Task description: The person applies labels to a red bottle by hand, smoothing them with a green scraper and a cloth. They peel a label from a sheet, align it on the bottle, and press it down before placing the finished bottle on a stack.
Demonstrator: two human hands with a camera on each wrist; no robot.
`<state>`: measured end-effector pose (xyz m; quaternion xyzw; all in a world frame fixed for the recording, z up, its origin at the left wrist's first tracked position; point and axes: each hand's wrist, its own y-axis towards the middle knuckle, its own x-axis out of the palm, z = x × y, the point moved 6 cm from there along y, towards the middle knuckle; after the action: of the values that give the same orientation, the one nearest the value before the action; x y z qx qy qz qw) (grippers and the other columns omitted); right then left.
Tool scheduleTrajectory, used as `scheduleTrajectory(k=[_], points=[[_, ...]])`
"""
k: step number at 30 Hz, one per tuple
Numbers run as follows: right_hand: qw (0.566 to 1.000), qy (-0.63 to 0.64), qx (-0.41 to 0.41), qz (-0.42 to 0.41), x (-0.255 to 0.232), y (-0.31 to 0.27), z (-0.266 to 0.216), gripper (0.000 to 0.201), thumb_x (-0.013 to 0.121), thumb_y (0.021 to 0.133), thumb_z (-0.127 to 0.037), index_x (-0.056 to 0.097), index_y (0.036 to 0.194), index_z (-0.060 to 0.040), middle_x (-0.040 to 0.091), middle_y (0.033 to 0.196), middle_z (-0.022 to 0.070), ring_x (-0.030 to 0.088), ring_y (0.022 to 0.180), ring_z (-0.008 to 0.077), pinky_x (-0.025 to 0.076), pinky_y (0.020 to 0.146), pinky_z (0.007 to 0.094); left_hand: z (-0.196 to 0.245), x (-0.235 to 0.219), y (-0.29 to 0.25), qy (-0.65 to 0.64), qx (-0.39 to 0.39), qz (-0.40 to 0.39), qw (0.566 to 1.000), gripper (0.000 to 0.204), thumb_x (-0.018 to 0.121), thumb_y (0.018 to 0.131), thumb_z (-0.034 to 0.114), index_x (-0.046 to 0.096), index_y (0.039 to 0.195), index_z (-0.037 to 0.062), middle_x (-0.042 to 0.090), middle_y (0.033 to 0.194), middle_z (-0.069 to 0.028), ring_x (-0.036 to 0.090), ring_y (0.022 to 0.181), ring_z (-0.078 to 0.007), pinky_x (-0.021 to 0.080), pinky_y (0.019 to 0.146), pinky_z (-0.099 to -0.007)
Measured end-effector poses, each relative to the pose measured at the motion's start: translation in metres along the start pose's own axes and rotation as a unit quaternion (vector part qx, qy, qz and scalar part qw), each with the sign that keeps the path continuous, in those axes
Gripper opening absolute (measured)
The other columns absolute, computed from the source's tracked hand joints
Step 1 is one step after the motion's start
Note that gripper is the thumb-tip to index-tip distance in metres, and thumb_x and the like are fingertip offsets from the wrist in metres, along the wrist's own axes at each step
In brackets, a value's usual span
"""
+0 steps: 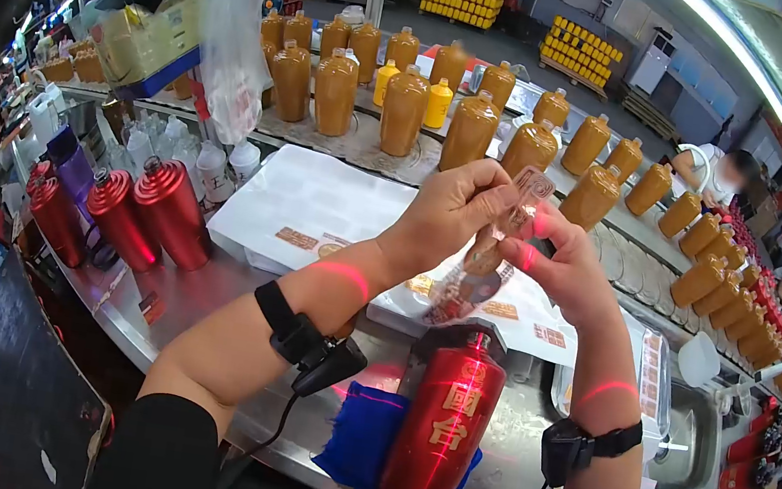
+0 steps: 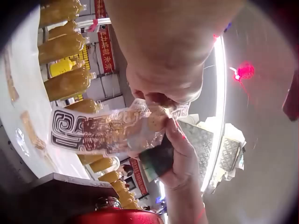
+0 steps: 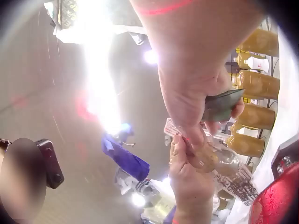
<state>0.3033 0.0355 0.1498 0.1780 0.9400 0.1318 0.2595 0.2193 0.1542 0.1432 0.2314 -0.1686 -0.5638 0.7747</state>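
Note:
A clear decal strip (image 1: 465, 291) with a printed maze-like pattern (image 2: 93, 133) hangs between my two hands, above the bench. My left hand (image 1: 451, 213) pinches its upper end between thumb and fingers. Close beside it, my right hand (image 1: 565, 261) pinches the same strip with thumb and forefinger. Tucked in the right hand's other fingers is a dark green flat piece (image 3: 223, 105). Below the hands a red bottle (image 1: 445, 425) with gold characters lies tilted towards me on a holder, a blue cloth (image 1: 362, 438) under it.
White sheets (image 1: 317, 198) with several decals lie behind the red bottle. Several red bottles (image 1: 173, 212) stand at the left. Brown bottles (image 1: 400, 114) line a conveyor at the back. A sink (image 1: 690, 441) is at the right; another person (image 1: 715, 177) sits beyond the conveyor.

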Motion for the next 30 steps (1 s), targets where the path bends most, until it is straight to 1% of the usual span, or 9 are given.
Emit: scheduleTrajectory(k=[2,8,11,14,17,20,24,27,30], points=[[1.0,-0.021,0.001,-0.002,-0.002,-0.001,0.003,0.015,0.074,0.086,-0.016,0.064,0.09,-0.0043,0.057,0.104,0.002,0.053,0.106,0.0158,0.041,0.093,0.0309,0.0,0.004,-0.004,-0.08,-0.052,-0.016,0.995,0.018,0.052,0.102,0.022,0.057,0.097,0.0052,0.057,0.079,0.0012,0.049,0.061,-0.0027,0.041,0.051,-0.0196],[1.0,-0.02,-0.016,-0.006,0.002,-0.003,-0.004,0.017,0.074,0.087,-0.017,0.063,0.087,-0.0039,0.057,0.111,0.003,0.055,0.107,0.0177,0.042,0.095,0.0318,0.0,0.006,-0.005,-0.068,-0.049,-0.019,0.996,0.02,0.05,0.102,0.025,0.057,0.098,0.007,0.053,0.079,0.0037,0.048,0.067,-0.003,0.042,0.059,-0.0196],[0.999,-0.008,-0.032,-0.003,0.004,-0.005,-0.005,0.016,0.074,0.087,-0.017,0.065,0.092,-0.0041,0.057,0.116,0.0032,0.054,0.111,0.0178,0.041,0.098,0.0317,-0.004,0.005,-0.004,-0.053,-0.062,-0.05,0.995,0.019,0.05,0.102,0.025,0.057,0.099,0.0076,0.052,0.081,0.0046,0.047,0.07,-0.0025,0.04,0.06,-0.0184],[0.999,0.028,-0.035,0.003,0.007,-0.007,-0.014,0.016,0.073,0.087,-0.016,0.068,0.097,-0.0045,0.057,0.118,0.0029,0.052,0.114,0.0174,0.039,0.102,0.0321,-0.005,0.007,-0.003,-0.025,-0.037,-0.039,0.998,0.019,0.05,0.103,0.025,0.057,0.098,0.0075,0.052,0.083,0.0045,0.046,0.072,-0.002,0.039,0.06,-0.0176],[0.998,0.008,-0.066,0.011,0.008,-0.007,-0.021,0.018,0.073,0.086,-0.016,0.069,0.1,-0.0048,0.057,0.117,0.0025,0.052,0.114,0.0164,0.038,0.101,0.0322,-0.004,0.006,-0.003,-0.004,-0.013,-0.04,0.999,0.018,0.049,0.103,0.024,0.056,0.099,0.0076,0.051,0.084,0.0043,0.047,0.074,-0.0023,0.04,0.063,-0.0178],[0.998,0.061,-0.01,0.012,0.006,-0.01,-0.012,0.016,0.074,0.086,-0.016,0.068,0.095,-0.0046,0.057,0.116,0.0028,0.051,0.112,0.0152,0.038,0.1,0.0316,-0.005,0.006,-0.008,-0.074,-0.078,-0.065,0.992,0.018,0.049,0.103,0.024,0.056,0.102,0.0076,0.053,0.086,0.0033,0.049,0.077,-0.0038,0.044,0.068,-0.0196],[0.998,0.053,0.03,0.019,0.0,-0.015,-0.006,0.016,0.074,0.086,-0.018,0.065,0.088,-0.0051,0.056,0.115,0.0031,0.05,0.109,0.0141,0.038,0.096,0.0304,-0.009,0.006,-0.015,-0.172,-0.071,-0.045,0.981,0.019,0.048,0.103,0.025,0.056,0.105,0.0078,0.057,0.089,0.0028,0.051,0.077,-0.0045,0.045,0.07,-0.0218],[0.998,0.056,0.03,0.023,0.003,-0.016,-0.007,0.016,0.074,0.086,-0.018,0.064,0.086,-0.0054,0.055,0.114,0.0029,0.049,0.108,0.014,0.038,0.095,0.0297,-0.008,0.008,-0.019,-0.173,-0.092,-0.031,0.98,0.019,0.047,0.103,0.025,0.056,0.106,0.0077,0.057,0.088,0.0028,0.05,0.076,-0.0038,0.044,0.069,-0.0214],[0.997,0.064,0.03,0.018,0.005,-0.017,-0.011,0.015,0.073,0.087,-0.018,0.064,0.086,-0.0054,0.055,0.114,0.0027,0.049,0.109,0.0143,0.038,0.095,0.0295,-0.007,0.005,-0.019,-0.141,-0.079,-0.037,0.986,0.02,0.046,0.104,0.025,0.056,0.105,0.0076,0.057,0.088,0.0022,0.05,0.077,-0.0034,0.043,0.067,-0.0202]])
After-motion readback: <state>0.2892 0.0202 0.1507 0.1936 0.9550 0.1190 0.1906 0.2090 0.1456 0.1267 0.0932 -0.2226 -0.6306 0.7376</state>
